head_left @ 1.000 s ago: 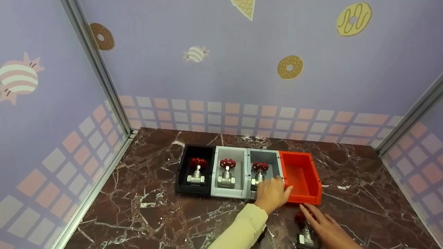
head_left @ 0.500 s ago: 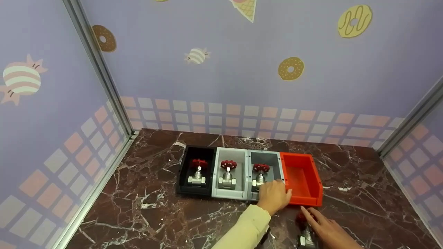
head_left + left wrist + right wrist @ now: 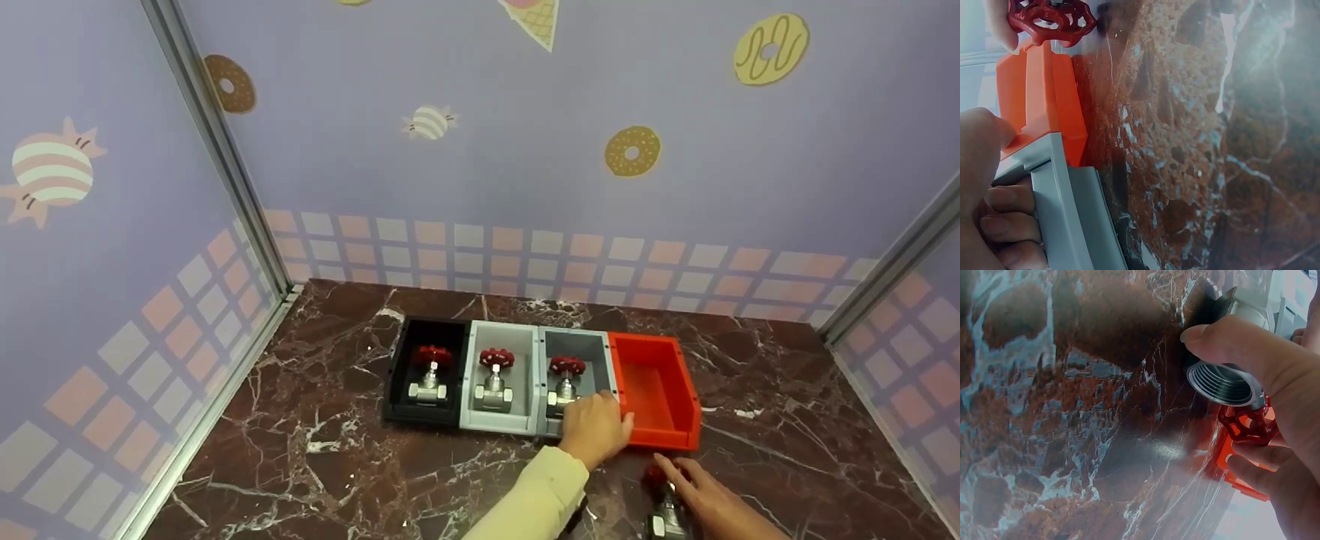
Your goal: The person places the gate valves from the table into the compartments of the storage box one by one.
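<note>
In the head view my left hand (image 3: 595, 431) is over the front right of the grey bin (image 3: 576, 341). Its curled fingers (image 3: 1013, 228) lie inside that bin in the left wrist view, and the thumb reaches onto the orange bin (image 3: 649, 390); together they grip the adjoining walls. A metal gate valve (image 3: 567, 390) with a red handwheel stands in the grey bin. My right hand (image 3: 705, 495) holds another gate valve (image 3: 1224, 382) before the orange bin, thumb across its threaded body, fingers at the red handwheel (image 3: 1044, 35). Nothing lies in the orange bin.
To the left, the white bin (image 3: 472, 375) and the black bin (image 3: 396, 382) each hold a gate valve with a red wheel. All the bins stand in a row on a dark marbled table (image 3: 337, 450). Patterned panels (image 3: 525, 172) enclose the back and sides.
My left hand has slid slightly toward the front of the grey bin. The right hand keeps its hold on the valve, and the head view has shifted a little.
</note>
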`<state>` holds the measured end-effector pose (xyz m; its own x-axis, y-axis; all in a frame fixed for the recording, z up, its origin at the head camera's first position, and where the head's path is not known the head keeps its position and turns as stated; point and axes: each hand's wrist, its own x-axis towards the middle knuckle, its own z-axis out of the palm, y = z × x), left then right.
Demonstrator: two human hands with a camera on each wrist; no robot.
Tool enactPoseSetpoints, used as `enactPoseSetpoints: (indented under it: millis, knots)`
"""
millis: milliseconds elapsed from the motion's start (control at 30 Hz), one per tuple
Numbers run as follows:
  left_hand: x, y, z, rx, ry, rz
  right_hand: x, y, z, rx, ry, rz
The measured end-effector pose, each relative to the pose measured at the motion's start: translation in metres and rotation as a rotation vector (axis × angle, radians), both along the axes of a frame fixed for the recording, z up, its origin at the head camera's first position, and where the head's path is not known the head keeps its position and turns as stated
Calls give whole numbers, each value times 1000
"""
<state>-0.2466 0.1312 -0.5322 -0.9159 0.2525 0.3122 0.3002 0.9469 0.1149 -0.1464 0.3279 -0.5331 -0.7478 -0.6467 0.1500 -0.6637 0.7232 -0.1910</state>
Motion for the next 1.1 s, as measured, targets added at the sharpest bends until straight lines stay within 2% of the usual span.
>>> enactPoseSetpoints:
  millis: [167,300,533,667,967,1100]
  knots:
    - [0,1,0,-1,-28,10,1,3,0,-11,10,7]
    - [-1,2,0,-17,-52,19,1,4,1,-19,-27,5]
    - [3,0,0,-13,71,18,3,0,2,-33,35,-6]
    - [3,0,-1,-19,48,16,3,-2,7,-29,-20,-27]
    - [2,0,-2,-20,21,17,2,-6,13,-72,24,-60]
    - [2,0,-2,-27,10,16,2,-6,19,-74,11,-59]
